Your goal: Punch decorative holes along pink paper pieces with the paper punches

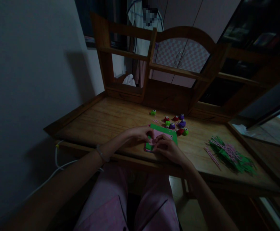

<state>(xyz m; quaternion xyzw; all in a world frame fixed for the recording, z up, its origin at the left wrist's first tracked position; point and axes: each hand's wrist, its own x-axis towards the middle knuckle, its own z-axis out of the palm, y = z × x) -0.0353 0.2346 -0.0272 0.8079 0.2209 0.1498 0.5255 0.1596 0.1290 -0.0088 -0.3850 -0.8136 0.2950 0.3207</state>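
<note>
My left hand [138,134] and right hand [165,148] both pinch a pink piece [159,134] over green paper [165,132] on the surface [111,118]; punches [176,123] sit just behind.

A green sheet of paper [171,134] lies flat near the front edge of the table [111,118], turned a little askew. A smaller pink piece of paper [161,133] rests on top of it, and a pink edge shows under its near left corner. Both sheets are partly covered by fingers, so their full outlines are hidden.
</note>
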